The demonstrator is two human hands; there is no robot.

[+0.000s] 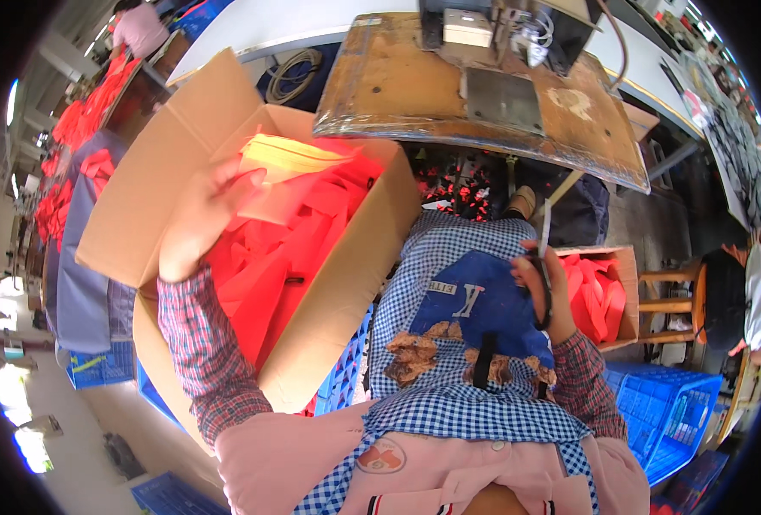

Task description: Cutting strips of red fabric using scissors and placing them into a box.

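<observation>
My left hand [222,193] is over the open cardboard box [346,322] on my left, closed on a red fabric piece [277,202]. A yellow strip [299,157] with a dark line along it lies at the fingertips, its edges blurred. Beneath the hand, the box is heaped with red fabric pieces [265,275]. My right hand [548,287] is raised over my lap, with its fingers around the dark handles of a pair of scissors [545,227]. Their pale blade points away from me, toward the table.
Ahead stands a worn wooden machine table [380,81]. To my right are a smaller box [628,292] of red fabric, a blue crate [655,416] and a wooden stool [685,305]. Another person [140,30] is at the far left. A blue-checked apron covers my lap.
</observation>
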